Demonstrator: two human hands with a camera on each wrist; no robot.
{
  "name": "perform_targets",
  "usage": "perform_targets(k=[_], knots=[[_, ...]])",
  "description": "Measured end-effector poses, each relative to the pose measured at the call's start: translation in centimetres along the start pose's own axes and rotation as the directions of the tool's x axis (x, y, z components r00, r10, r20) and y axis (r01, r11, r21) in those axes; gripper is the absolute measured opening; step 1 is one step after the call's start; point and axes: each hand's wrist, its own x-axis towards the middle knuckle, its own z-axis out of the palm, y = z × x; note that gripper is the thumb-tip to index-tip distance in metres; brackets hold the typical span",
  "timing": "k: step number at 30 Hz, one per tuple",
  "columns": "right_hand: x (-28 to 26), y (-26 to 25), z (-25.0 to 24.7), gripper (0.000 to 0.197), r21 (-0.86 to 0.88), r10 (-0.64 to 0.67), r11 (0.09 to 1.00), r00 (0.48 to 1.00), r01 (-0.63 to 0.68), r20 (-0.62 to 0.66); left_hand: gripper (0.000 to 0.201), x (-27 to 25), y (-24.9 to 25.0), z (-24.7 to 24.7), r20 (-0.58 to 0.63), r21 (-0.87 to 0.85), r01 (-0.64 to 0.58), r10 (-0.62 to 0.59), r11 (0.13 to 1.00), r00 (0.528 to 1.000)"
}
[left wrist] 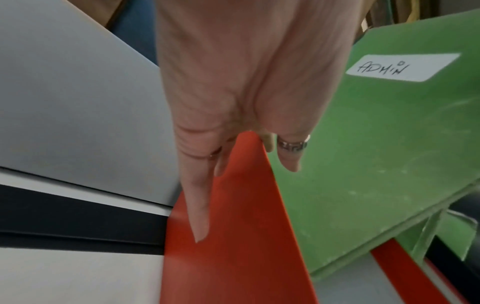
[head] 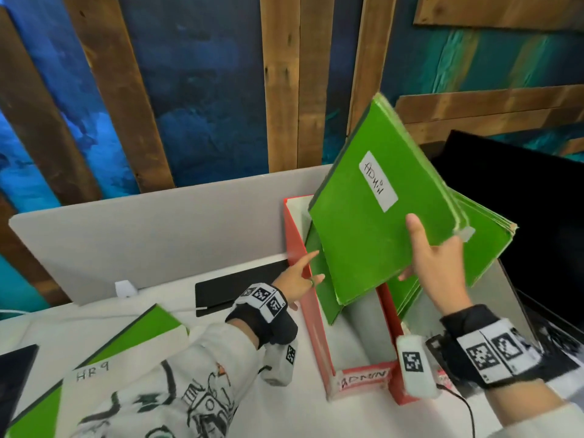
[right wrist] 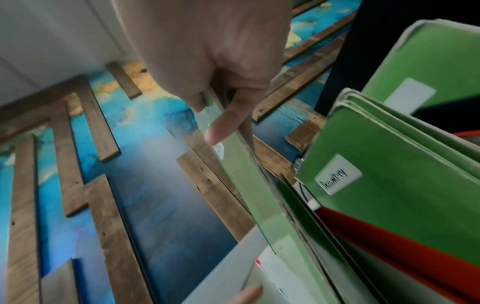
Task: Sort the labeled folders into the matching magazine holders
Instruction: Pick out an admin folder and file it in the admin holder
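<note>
**Admin folder tilted over the red holder**

A white surface (head: 94, 330) backed by a grey divider panel (head: 158, 222) sits before a wall of blue paint and wooden planks (head: 281, 83). The right hand (head: 439, 263) pinches the green ADMIN folder (head: 379, 222), tilted above the red ADMIN holder (head: 316, 327). The left hand (head: 297, 279), fingers spread straight, touches the holder's wall. An HR folder (head: 104, 365) lies nearby; a black monitor (head: 521, 216) stands right.

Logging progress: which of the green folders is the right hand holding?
The ADMIN-labeled folder, tilted over the red holder in the right hand. The HR folder lies flat on the desk.
</note>
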Motion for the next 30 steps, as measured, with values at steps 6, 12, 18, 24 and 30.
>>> perform_targets(k=[6,12,18,24,30], knots=[[1.0,3.2,4.2,0.047,-0.112,0.101,0.990,0.983,-0.084,0.154,0.051,0.4,-0.6,0.9,-0.044,0.112,0.005,0.000,0.994,0.999],[1.4,4.5,7.9,0.039,-0.168,0.130,0.982,0.959,-0.089,0.251,0.051,0.5,-1.0,1.0,-0.066,0.082,0.007,-0.002,0.997,0.998],[2.1,5.1,9.2,0.035,-0.184,0.148,0.978,0.953,-0.101,0.265,0.051,0.5,-1.5,1.0,-0.062,0.030,-0.011,0.013,0.999,0.998],[3.1,5.2,9.4,0.057,-0.597,0.210,0.801,0.917,0.037,0.338,0.052,0.3,-1.4,1.2,-0.074,-0.003,-0.021,0.021,1.000,0.997],[3.8,5.8,10.1,0.038,-0.327,0.306,0.927,0.878,-0.186,0.367,0.049,-0.2,-1.3,1.1,-0.080,-0.056,-0.045,0.041,0.997,0.996]])
